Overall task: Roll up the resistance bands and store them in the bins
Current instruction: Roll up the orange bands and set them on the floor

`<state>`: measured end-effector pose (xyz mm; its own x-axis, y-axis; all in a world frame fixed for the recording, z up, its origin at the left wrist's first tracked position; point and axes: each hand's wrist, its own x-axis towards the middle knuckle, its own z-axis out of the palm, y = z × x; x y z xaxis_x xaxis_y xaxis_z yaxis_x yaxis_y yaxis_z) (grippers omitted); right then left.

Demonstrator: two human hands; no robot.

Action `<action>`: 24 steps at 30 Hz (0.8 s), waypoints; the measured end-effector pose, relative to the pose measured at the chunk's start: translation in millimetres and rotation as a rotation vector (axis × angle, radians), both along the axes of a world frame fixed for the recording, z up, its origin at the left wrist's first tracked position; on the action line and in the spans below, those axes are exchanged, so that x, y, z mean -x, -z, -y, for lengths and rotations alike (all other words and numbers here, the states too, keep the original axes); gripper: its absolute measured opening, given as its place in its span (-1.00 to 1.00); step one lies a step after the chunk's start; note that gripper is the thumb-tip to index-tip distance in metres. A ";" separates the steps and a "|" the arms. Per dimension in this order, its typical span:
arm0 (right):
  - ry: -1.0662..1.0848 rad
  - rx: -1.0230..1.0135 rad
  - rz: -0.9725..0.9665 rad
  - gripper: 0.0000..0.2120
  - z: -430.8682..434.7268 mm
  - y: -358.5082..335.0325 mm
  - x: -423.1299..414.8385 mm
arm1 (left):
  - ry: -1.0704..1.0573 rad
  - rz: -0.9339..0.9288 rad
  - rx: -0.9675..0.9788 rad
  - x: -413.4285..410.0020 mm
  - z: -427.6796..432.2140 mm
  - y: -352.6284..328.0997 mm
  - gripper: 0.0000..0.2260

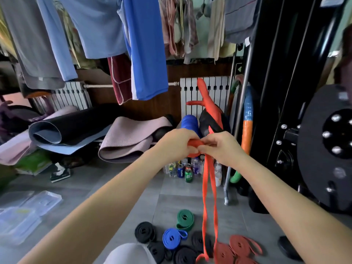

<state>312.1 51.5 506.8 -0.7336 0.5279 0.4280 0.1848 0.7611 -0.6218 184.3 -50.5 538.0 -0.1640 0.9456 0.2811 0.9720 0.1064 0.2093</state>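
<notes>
You held the orange band [209, 187] up at mid-view. Your left hand [178, 144] was clenched around its rolled start, and your right hand [221, 147] pinched the band just beside that, at the roll's 3 o'clock. Two loose strands hung toward 6 o'clock, ending among coiled bands on the floor: green band [184, 220], blue band [172, 238], black bands [144, 231] and red bands [240, 244]. The clear bins [38, 203] lay well apart at 8 o'clock.
</notes>
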 end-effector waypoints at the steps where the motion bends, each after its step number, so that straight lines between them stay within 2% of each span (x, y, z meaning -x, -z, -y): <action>1: -0.003 0.026 -0.013 -0.85 1.4 1.5 0.2 | -0.021 -0.042 0.026 -1.4 -0.5 -1.9 -0.85; 3: -0.011 0.126 -0.047 -0.86 2.8 6.9 -1.6 | -0.051 0.001 0.030 -1.5 1.2 -3.2 -0.93; 5: -0.029 0.255 -0.084 -0.88 4.0 15.0 -6.7 | -0.048 0.126 0.000 1.8 3.9 1.0 -0.87; 8: -0.085 0.438 -0.163 -0.82 11.9 31.2 -15.7 | 0.000 0.503 -0.086 4.6 13.1 18.7 -0.87; 12: -0.097 0.532 -0.208 -0.76 21.8 60.8 -22.6 | 0.019 1.045 -0.206 -3.0 18.2 62.8 -0.86; 16: -0.035 0.555 -0.193 -0.77 25.9 96.1 -25.7 | -0.030 1.262 -0.234 -14.2 22.0 113.5 -0.87; 17: -0.025 0.522 -0.148 -0.77 24.0 105.2 -26.3 | -0.046 1.244 -0.208 -16.2 22.1 123.2 -0.88; 18: -0.016 0.471 -0.080 -0.80 22.0 113.6 -27.2 | -0.065 1.134 -0.169 -16.7 22.1 131.4 -0.87; 21: 0.006 0.279 0.164 -0.87 16.1 133.7 -26.8 | -0.002 0.443 0.016 -12.5 17.8 142.9 -0.67; 22: 0.013 0.240 0.210 -0.85 16.3 137.7 -25.9 | 0.043 0.310 0.074 -11.9 16.6 141.9 -0.69; 24: 0.006 0.250 0.211 -0.91 15.6 143.8 -22.9 | 0.072 0.218 0.141 -10.4 11.6 140.3 -0.79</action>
<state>335.0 35.9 363.0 -0.7889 0.6019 0.1239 0.3333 0.5884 -0.7367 194.7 -62.1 397.7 -0.1371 0.9844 0.1106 0.9116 0.0817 0.4029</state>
